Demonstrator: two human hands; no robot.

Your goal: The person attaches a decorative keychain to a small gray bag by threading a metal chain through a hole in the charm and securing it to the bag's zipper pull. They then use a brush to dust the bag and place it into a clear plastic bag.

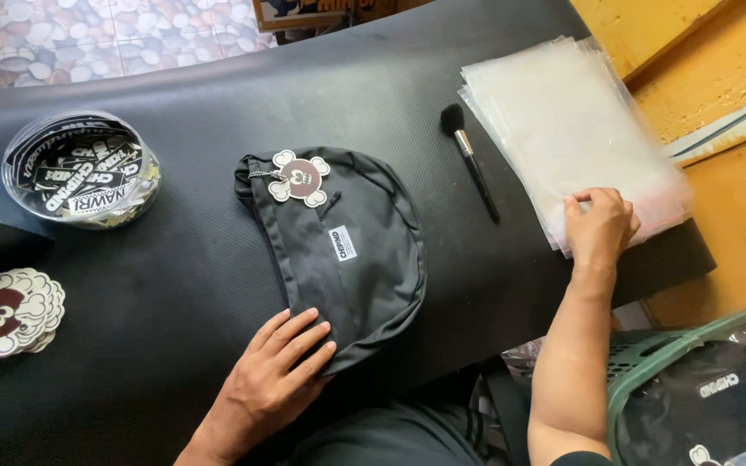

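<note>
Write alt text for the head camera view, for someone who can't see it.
A person's left hand rests flat on a black pouch lying on a black mat, while the right hand touches a stack of clear plastic bags. A brush lies between them; a round tub of stickers sits at left.

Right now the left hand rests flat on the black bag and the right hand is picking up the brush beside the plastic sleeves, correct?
Not quite. The left hand does rest flat on the black bag, but the right hand is on the stack of plastic sleeves, not the brush, which lies untouched beside them. The head view shows this.
</note>
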